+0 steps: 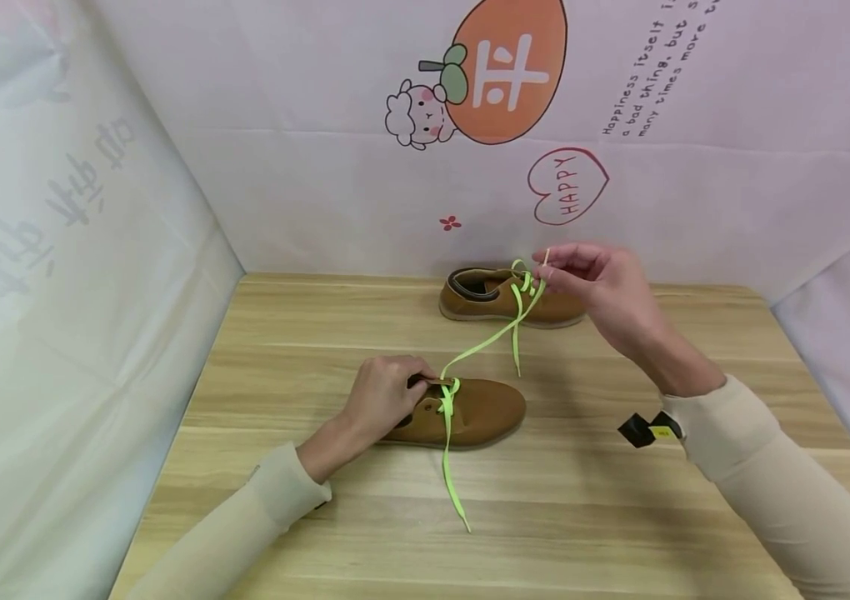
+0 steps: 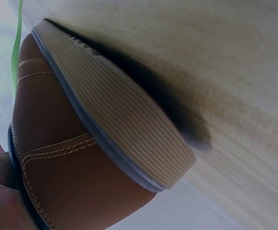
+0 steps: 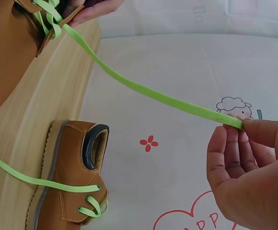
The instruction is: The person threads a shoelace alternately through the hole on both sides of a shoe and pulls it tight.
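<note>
A brown shoe (image 1: 491, 410) with a bright green shoelace (image 1: 487, 340) lies on the table, toe to the right. The left hand (image 1: 387, 393) pinches the eyelet flap at its opening, fingers on the far side of the shoe. In the left wrist view, the shoe's heel and ridged sole (image 2: 115, 110) fill much of the picture. Raised above the far side of the table, the right hand (image 3: 253, 167) pinches one lace end between thumb and fingers. That lace runs in a slack line down to the eyelets. The other end hangs over the shoe's near side onto the wood.
Behind, a second brown shoe (image 1: 556, 312) with green lace stands near the back wall (image 1: 335, 200), partly hidden by the right hand in the head view. One of its lace ends trails onto the wooden table (image 1: 305, 325). White printed sheets enclose the back and sides.
</note>
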Motion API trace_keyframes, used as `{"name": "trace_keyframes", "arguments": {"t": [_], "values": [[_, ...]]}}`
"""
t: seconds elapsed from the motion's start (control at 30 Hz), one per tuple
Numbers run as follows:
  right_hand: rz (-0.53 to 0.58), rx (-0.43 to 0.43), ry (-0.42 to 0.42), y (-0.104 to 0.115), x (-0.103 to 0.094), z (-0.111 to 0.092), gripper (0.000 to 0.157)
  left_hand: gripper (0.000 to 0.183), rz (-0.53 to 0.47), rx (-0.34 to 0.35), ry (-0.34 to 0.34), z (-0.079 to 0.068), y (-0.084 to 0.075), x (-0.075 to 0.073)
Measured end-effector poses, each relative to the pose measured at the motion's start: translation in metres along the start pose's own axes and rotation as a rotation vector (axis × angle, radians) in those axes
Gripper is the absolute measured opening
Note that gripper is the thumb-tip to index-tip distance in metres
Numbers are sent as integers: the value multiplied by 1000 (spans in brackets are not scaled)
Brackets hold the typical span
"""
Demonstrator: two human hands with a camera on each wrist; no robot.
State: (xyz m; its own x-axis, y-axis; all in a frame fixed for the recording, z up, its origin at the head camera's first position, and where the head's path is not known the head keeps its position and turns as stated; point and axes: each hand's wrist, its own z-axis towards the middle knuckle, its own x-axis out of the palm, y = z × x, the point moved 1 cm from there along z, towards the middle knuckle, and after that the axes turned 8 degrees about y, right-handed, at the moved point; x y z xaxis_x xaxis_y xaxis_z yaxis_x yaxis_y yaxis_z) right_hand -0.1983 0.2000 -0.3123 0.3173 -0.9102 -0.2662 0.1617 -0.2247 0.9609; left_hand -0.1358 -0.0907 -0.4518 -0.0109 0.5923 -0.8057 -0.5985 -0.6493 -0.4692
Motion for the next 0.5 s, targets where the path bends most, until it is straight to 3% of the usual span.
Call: {"name": "trace_keyframes", "arguments": {"t": [0.3,0.5], "values": [[-112,15,11,-1,7,-8,26,15,-11,21,-29,-5,-1,-5],[-111,6,59,-3,12,-14,21,16,-13,58,-80,-11,-4,-11]]}}
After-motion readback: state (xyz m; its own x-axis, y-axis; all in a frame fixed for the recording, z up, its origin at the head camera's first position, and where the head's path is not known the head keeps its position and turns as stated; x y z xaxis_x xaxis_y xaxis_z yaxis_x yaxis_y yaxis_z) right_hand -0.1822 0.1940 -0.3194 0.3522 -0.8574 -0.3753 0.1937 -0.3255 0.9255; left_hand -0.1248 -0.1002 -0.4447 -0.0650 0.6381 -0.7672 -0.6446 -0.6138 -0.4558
